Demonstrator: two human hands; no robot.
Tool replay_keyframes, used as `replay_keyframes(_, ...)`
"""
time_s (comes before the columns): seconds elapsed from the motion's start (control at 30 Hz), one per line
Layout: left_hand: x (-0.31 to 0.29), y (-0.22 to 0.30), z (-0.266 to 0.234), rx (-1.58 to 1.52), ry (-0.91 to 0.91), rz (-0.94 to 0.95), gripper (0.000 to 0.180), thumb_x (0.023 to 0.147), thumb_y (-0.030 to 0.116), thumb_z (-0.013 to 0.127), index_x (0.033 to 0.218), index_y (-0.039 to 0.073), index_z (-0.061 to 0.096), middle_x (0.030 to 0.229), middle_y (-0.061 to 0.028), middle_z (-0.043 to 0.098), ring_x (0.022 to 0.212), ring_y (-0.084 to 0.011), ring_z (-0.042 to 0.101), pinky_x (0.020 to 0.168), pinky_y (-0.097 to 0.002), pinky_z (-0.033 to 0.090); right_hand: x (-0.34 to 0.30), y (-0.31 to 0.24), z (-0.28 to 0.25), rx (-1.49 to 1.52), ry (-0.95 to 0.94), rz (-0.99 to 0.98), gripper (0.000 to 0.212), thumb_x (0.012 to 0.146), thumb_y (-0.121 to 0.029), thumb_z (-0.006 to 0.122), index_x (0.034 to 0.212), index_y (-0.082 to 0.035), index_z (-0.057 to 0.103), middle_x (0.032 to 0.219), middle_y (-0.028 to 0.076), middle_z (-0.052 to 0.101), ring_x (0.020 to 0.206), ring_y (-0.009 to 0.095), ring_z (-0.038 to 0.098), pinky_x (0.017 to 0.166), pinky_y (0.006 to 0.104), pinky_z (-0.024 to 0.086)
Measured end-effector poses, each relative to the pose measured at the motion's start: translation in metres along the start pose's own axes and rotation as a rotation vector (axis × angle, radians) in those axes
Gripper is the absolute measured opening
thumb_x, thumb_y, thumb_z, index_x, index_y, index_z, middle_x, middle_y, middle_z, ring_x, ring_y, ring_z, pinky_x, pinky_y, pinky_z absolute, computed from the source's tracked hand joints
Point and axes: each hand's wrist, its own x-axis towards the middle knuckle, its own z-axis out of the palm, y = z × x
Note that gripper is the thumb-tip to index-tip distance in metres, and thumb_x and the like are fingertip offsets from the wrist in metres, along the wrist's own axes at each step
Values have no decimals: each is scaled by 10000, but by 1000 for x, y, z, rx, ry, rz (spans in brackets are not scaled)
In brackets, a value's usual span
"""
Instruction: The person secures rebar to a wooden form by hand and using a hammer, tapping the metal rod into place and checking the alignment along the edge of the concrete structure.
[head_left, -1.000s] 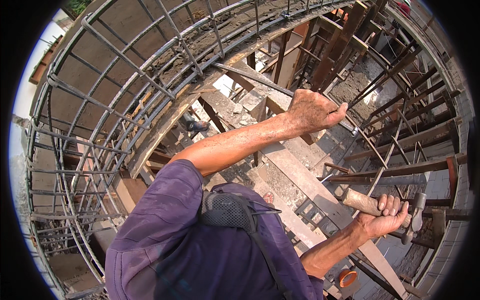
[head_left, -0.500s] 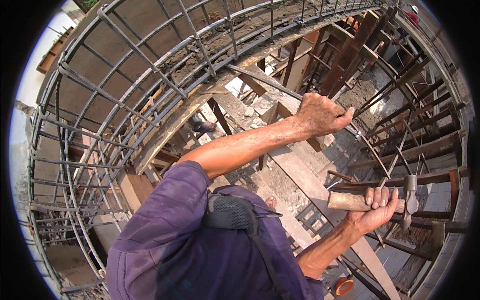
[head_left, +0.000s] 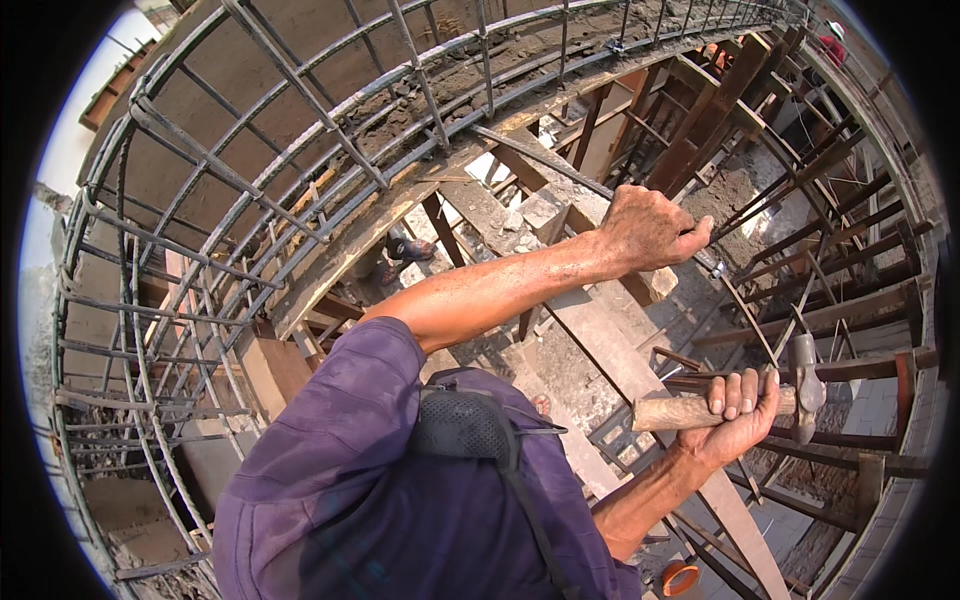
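Note:
My left hand (head_left: pixel 655 230) is closed in a fist at the end of my outstretched arm, thumb pointing right. A thin steel rod (head_left: pixel 545 158) runs into the fist from the upper left and seems to come out again on its lower right. The palm side is hidden. Lower right, my right hand (head_left: pixel 738 410) grips a hammer (head_left: pixel 806 390) by its thick, pale wooden handle. The grey metal head points away to the right, apart from the rod.
A curved rebar cage (head_left: pixel 290 150) arcs along the left and top. Wooden planks (head_left: pixel 610 345) and brown props (head_left: pixel 710 110) stand below me over a deep drop. An orange ring-shaped thing (head_left: pixel 680 577) lies near the bottom. A person in red (head_left: pixel 832 45) is far off.
The hammer and my right hand have shifted slightly left and up, and the hammer head now sits more upright. My left hand stays nearly in place. The view has moved a little.

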Motion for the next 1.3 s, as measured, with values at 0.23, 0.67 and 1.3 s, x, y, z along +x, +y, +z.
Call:
replay_keyframes(0.23, -2, -10, -17, 35, -141, -85, 501, 902, 358, 616, 532, 28, 692, 357, -78, 489, 299, -173, 473, 343, -373, 400, -19, -37, -4, -46, -183, 433, 181, 1077, -219, 431, 978, -89, 509, 537, -48, 330, 325, 49, 307, 245, 239, 321)
replay_keyframes(0.67, -25, 4, -52, 59, -244, -119, 528, 947, 368, 596, 532, 50, 674, 402, -116, 511, 350, -263, 525, 401, -411, 412, -37, -2, 8, -295, -279, 620, 191, 1039, -234, 529, 871, -148, 499, 522, -69, 360, 302, 37, 294, 237, 226, 252)
replay_keyframes(1.3, -53, 2, -22, 149, -508, -82, 642, 983, 454, 483, 561, 11, 674, 468, -191, 560, 483, -378, 621, 516, -474, 494, 3, -49, -31, -271, -118, 337, 192, 1058, -240, 509, 926, -102, 529, 566, -58, 368, 351, 37, 346, 271, 228, 334)
